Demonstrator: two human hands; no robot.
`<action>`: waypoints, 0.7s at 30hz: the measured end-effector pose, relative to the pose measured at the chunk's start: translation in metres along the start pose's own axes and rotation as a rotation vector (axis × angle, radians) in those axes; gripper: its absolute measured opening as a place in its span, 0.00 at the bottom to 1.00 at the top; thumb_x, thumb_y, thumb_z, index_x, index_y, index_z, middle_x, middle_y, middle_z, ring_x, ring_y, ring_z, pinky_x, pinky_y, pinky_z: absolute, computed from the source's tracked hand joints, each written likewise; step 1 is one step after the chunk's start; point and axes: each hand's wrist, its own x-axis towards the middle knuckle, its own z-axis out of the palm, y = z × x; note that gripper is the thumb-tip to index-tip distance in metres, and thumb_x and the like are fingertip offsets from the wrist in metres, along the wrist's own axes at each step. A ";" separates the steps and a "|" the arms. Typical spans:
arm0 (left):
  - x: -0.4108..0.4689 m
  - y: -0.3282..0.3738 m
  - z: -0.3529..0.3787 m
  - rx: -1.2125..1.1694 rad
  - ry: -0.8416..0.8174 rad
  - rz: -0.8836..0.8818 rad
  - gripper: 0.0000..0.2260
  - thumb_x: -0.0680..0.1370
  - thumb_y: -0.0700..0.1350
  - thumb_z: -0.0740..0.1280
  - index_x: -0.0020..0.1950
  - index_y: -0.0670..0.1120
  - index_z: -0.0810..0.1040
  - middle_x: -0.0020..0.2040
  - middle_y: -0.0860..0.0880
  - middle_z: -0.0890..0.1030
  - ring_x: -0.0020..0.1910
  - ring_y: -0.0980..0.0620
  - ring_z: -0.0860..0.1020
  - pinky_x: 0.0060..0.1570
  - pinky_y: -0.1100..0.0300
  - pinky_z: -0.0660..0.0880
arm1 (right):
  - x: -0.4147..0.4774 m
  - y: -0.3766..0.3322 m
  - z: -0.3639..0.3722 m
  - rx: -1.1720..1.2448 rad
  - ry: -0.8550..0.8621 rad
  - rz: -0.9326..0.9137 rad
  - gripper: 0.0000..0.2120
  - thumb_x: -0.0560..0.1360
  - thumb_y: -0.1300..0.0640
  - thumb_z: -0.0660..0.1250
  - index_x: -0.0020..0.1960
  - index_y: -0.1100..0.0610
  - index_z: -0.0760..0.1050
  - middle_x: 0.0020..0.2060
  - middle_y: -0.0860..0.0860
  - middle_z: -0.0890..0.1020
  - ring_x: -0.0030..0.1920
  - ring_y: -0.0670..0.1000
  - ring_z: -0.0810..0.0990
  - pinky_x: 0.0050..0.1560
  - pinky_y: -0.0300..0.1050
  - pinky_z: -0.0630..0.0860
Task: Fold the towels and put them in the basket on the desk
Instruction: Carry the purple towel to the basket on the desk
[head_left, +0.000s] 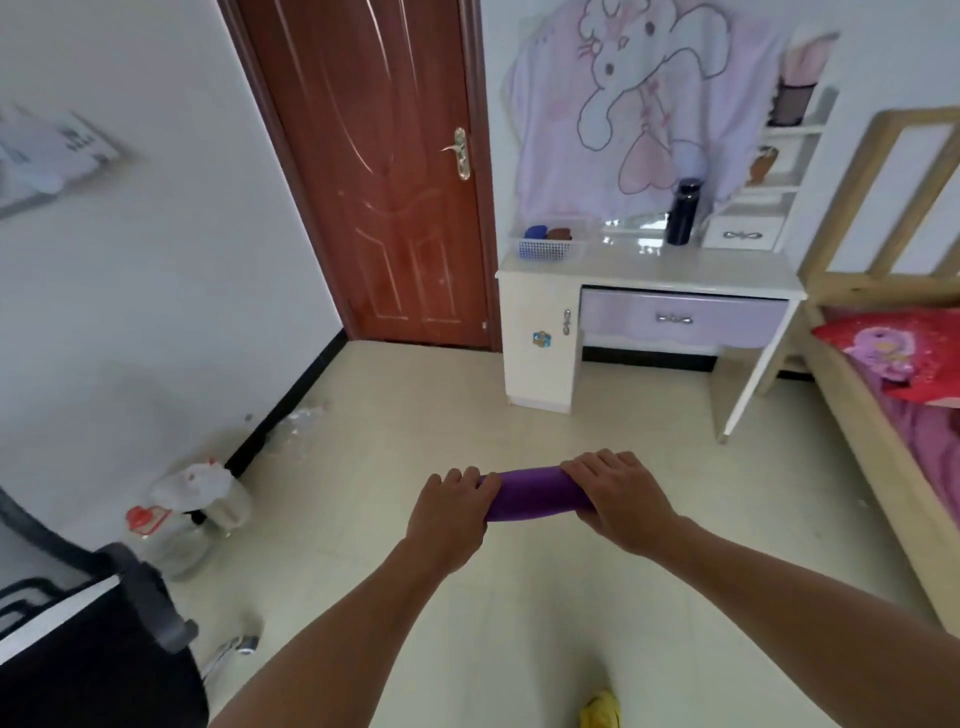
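Note:
I hold a folded purple towel in front of me, above the floor. My left hand grips its left end and my right hand covers its right end from above. Ahead stands the white desk with a lilac drawer. On the desk's left end sits a clear basket with a blue mesh front. A blue towel and a brown towel lie inside it.
A dark bottle stands on the desk's back right. A brown door is left of the desk, a wooden bed with red bedding to the right. A black chair and plastic jugs are lower left. Something yellow lies on the floor near me.

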 end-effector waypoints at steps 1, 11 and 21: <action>0.024 -0.005 0.001 0.008 0.000 0.004 0.20 0.78 0.44 0.59 0.69 0.48 0.64 0.59 0.47 0.74 0.55 0.45 0.74 0.51 0.54 0.67 | 0.017 0.015 0.008 0.008 0.009 0.007 0.21 0.65 0.51 0.74 0.56 0.53 0.75 0.45 0.50 0.82 0.42 0.53 0.80 0.43 0.47 0.76; 0.268 -0.066 -0.017 -0.064 0.000 -0.014 0.18 0.78 0.45 0.59 0.68 0.48 0.65 0.59 0.48 0.75 0.54 0.47 0.74 0.51 0.55 0.68 | 0.216 0.174 0.038 0.025 0.007 0.005 0.22 0.62 0.49 0.76 0.54 0.51 0.75 0.43 0.49 0.82 0.41 0.51 0.81 0.43 0.45 0.76; 0.505 -0.155 0.001 -0.074 0.078 0.078 0.18 0.78 0.45 0.60 0.68 0.48 0.66 0.58 0.48 0.76 0.53 0.48 0.75 0.51 0.56 0.70 | 0.402 0.295 0.103 0.018 0.000 0.120 0.22 0.60 0.49 0.75 0.51 0.51 0.75 0.42 0.48 0.82 0.41 0.51 0.80 0.44 0.46 0.76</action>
